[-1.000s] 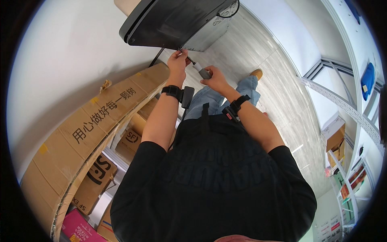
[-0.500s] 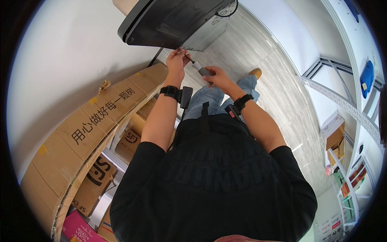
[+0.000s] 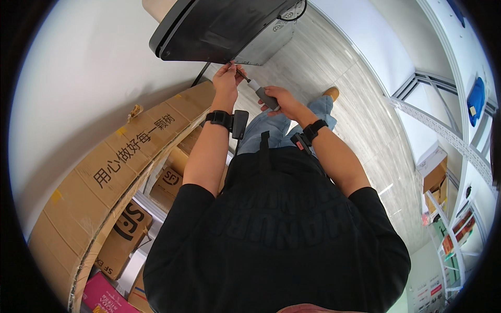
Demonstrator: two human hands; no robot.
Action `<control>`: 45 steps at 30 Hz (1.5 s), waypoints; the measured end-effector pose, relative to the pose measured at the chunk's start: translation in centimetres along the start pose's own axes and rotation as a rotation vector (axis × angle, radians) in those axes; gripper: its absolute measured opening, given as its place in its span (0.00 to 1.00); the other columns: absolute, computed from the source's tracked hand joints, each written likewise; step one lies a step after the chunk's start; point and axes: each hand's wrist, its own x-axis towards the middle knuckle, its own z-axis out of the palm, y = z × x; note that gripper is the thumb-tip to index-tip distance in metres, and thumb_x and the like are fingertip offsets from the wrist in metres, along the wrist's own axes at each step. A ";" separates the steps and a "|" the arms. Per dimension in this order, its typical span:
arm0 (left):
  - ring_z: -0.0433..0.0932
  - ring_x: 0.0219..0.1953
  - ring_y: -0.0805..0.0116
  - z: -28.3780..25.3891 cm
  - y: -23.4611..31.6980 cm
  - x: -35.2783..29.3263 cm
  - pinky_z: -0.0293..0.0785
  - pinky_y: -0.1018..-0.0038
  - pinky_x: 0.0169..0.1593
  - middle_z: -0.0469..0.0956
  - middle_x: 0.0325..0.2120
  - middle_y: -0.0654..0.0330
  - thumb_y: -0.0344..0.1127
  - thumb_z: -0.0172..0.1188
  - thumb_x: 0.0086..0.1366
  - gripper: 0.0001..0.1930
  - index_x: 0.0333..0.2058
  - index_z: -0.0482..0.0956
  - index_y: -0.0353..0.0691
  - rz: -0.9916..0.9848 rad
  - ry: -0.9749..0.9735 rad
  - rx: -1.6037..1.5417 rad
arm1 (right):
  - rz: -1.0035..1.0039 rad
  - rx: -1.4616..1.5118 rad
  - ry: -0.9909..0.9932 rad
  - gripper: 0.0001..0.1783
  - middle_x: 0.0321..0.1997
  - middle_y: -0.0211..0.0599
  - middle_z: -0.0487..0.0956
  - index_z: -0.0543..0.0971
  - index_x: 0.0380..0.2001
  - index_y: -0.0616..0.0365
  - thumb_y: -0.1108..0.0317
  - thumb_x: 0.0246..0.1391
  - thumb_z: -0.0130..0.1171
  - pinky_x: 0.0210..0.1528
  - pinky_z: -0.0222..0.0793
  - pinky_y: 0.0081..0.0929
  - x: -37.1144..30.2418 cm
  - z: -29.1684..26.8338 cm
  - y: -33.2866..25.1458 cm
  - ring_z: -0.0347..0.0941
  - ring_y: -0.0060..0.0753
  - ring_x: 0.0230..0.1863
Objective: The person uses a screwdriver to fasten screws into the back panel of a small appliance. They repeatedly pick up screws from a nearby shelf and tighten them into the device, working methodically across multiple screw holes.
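A grey-handled screwdriver (image 3: 265, 97) slants up and left toward the lower edge of a black-fronted appliance (image 3: 214, 34). My right hand (image 3: 283, 103) is wrapped around its handle. Close under the appliance's edge, my left hand (image 3: 225, 83) is closed, its fingertips pinched about the front of the thin dark shaft. Those fingers hide the tip, so whether it sits in a screw cannot be made out. Black straps with small devices circle both wrists.
A long flattened cardboard box (image 3: 130, 138) leans along the white wall at left, with several cartons (image 3: 122, 245) beneath it. Metal shelving (image 3: 433, 117) lines the right side. Pale wood-look floor (image 3: 360, 125) lies beyond my legs. A cable (image 3: 300, 18) hangs by the appliance.
My right hand has shifted its grip on the screwdriver handle, showing more of its dark end. My left hand stays at the appliance's edge, and the view has shifted slightly.
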 end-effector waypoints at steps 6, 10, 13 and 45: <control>0.77 0.30 0.65 1.1 0.5 -0.5 0.77 0.70 0.34 0.77 0.29 0.60 0.31 0.57 0.63 0.05 0.36 0.73 0.39 -0.028 0.146 0.073 | -0.184 -0.322 0.118 0.30 0.40 0.35 0.74 0.68 0.55 0.59 0.66 0.49 0.63 0.32 0.71 0.23 1.1 0.3 1.2 0.72 0.25 0.37; 0.77 0.31 0.68 0.7 0.2 -0.1 0.76 0.71 0.34 0.77 0.29 0.62 0.32 0.60 0.61 0.06 0.35 0.74 0.40 -0.004 0.152 0.110 | -0.245 -0.363 0.169 0.29 0.36 0.37 0.74 0.70 0.52 0.57 0.68 0.45 0.67 0.29 0.71 0.22 1.6 0.6 1.7 0.72 0.26 0.33; 0.78 0.30 0.69 0.5 0.1 0.1 0.76 0.71 0.34 0.77 0.29 0.63 0.31 0.61 0.60 0.06 0.34 0.75 0.40 0.002 0.143 0.095 | -0.222 -0.311 0.165 0.28 0.31 0.37 0.74 0.69 0.49 0.56 0.68 0.44 0.67 0.27 0.69 0.22 1.4 0.9 1.8 0.72 0.26 0.29; 0.80 0.31 0.66 16.0 -1.5 -5.5 0.78 0.75 0.31 0.78 0.36 0.54 0.37 0.46 0.70 0.10 0.44 0.68 0.39 -0.005 -0.373 0.275 | -0.276 -0.134 0.294 0.26 0.31 0.32 0.75 0.71 0.50 0.56 0.69 0.46 0.65 0.22 0.62 0.20 -14.2 -11.6 -2.0 0.71 0.22 0.23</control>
